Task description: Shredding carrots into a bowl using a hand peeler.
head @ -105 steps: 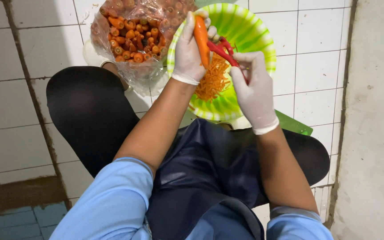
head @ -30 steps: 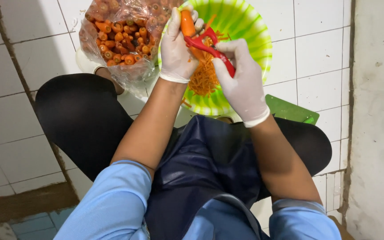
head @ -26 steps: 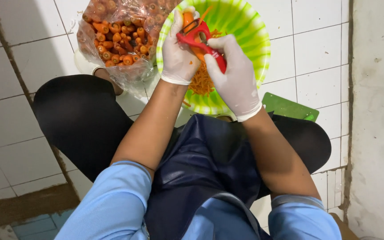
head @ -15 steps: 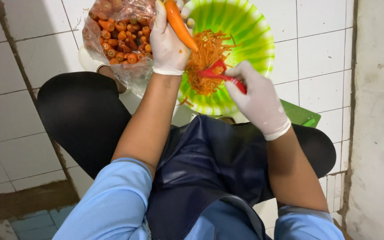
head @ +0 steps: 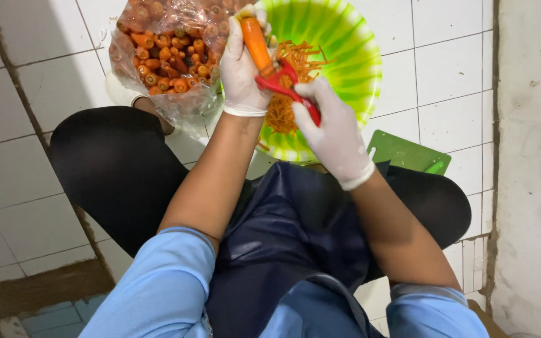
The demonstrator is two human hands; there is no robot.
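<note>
The red plastic peeler (head: 286, 87) is now back against the long orange carrot (head: 256, 39), having risen from lower in the bowl.

Beside the clear plastic bag of carrots (head: 164, 53), the gloved left hand (head: 243, 69) is grasping that carrot over the green striped plastic bowl (head: 345, 56); the gloved right hand (head: 333, 128) is clenching the peeler above it.

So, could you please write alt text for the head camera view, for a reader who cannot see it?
A seated person in white gloves holds a carrot in the left hand and a red peeler in the right hand, over a green bowl of orange peelings. A clear bag of carrots lies beside it on the white tiled floor.
</note>
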